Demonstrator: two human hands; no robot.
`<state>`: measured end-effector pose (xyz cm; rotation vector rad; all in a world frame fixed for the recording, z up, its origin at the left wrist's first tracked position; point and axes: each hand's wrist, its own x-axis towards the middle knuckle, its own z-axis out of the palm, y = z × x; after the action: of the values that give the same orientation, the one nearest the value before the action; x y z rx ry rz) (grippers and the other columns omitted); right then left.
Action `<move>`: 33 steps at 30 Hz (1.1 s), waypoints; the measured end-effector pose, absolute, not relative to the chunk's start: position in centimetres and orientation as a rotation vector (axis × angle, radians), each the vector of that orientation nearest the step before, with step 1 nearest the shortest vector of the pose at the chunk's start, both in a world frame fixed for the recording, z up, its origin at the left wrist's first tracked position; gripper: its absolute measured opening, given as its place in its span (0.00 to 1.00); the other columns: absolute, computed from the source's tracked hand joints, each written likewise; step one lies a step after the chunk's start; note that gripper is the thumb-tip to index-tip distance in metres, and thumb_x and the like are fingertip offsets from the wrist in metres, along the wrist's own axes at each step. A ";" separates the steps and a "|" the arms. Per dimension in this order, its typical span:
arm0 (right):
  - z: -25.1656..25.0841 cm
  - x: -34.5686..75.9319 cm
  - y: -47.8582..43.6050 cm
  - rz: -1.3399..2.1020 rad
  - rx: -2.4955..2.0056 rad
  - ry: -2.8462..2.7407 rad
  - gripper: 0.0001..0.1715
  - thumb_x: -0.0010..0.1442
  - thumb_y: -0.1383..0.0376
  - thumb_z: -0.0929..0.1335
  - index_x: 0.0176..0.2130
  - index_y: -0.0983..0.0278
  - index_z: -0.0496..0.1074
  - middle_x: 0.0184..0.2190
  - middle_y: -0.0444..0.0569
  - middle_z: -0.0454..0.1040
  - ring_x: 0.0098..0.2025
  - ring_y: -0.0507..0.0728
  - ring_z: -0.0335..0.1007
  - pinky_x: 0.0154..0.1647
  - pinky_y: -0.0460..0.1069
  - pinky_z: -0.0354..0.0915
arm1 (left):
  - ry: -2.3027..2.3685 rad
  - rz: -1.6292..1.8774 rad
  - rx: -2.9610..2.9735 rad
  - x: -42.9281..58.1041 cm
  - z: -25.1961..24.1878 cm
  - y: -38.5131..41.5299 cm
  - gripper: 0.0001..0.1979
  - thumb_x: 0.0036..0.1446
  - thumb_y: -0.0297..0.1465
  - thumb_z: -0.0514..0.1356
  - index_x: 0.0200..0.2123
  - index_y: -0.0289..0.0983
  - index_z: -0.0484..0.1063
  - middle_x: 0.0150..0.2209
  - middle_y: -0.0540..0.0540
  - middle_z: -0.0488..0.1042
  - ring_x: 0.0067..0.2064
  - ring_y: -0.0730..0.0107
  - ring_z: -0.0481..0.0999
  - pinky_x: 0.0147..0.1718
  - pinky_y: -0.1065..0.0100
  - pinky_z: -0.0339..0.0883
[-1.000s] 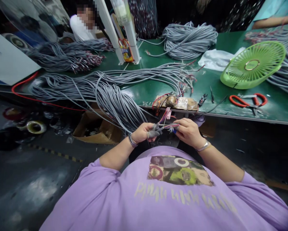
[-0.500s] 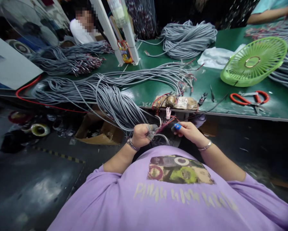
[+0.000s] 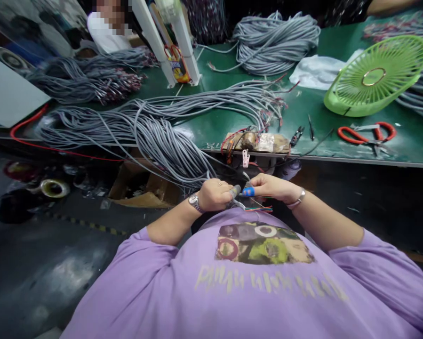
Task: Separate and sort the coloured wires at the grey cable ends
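My left hand (image 3: 216,194), with a grey covering on its thumb, is closed on a grey cable near its end. Thin coloured wires (image 3: 259,208) fan out to the right from that cable, just below my hands. Close beside it, my right hand (image 3: 269,187) pinches a cable end with thumb and fingers, a blue wrap on one digit; a short pale tip pokes up above the fingers. Both hands are held in front of my body, below the table edge. A large bundle of grey cables (image 3: 172,146) hangs over the edge toward my left hand.
On the green table (image 3: 204,127) a wooden block fixture (image 3: 273,142) sits at the front edge with a pink clip (image 3: 245,158). Red-handled scissors (image 3: 366,134), small cutters (image 3: 297,135) and a green fan (image 3: 375,75) lie to the right. A cardboard box (image 3: 144,186) stands below.
My hands have come together, the right moving left to meet the left. The coloured wires now point right and lower instead of up. The view has shifted slightly.
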<state>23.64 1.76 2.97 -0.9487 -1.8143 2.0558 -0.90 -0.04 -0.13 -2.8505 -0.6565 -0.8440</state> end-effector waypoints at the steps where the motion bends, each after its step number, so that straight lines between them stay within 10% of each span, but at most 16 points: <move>1: 2.9 23.4 1.7 1.993 -0.983 -1.831 0.29 0.45 0.45 0.76 0.24 0.69 0.73 0.15 0.42 0.67 0.17 0.46 0.54 0.18 0.44 0.50 | -0.616 -0.797 -2.794 -0.9 -0.1 0.1 0.12 0.58 0.30 0.54 0.42 0.37 0.76 0.29 0.47 0.80 0.29 0.72 0.76 0.26 0.71 0.63; 12: 0.7 22.0 -0.1 1.026 -1.007 -1.900 0.21 0.56 0.52 0.70 0.21 0.65 0.71 0.21 0.46 0.70 0.26 0.51 0.61 0.29 0.47 0.58 | -0.973 -0.433 -3.108 -0.8 1.6 -0.4 0.11 0.62 0.33 0.51 0.38 0.36 0.73 0.27 0.47 0.77 0.28 0.70 0.75 0.26 0.71 0.63; 24: -0.9 22.6 4.0 1.574 -1.105 -0.743 0.25 0.47 0.48 0.76 0.28 0.64 0.68 0.17 0.38 0.64 0.16 0.44 0.47 0.16 0.42 0.50 | -0.819 -0.914 -2.687 -0.8 1.2 -1.4 0.12 0.61 0.32 0.54 0.41 0.35 0.76 0.23 0.47 0.74 0.26 0.70 0.73 0.27 0.68 0.61; 33: -1.4 21.4 5.8 1.994 -0.991 -0.907 0.24 0.51 0.47 0.74 0.26 0.65 0.69 0.18 0.43 0.70 0.17 0.47 0.56 0.16 0.43 0.53 | -1.113 -0.929 -2.495 0.3 -0.6 0.7 0.13 0.62 0.33 0.54 0.38 0.34 0.77 0.24 0.46 0.75 0.26 0.69 0.74 0.27 0.69 0.64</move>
<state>21.45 5.76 -1.41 -0.9913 -0.9068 1.9941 0.32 0.75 -0.60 -2.4954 -1.1127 -0.9288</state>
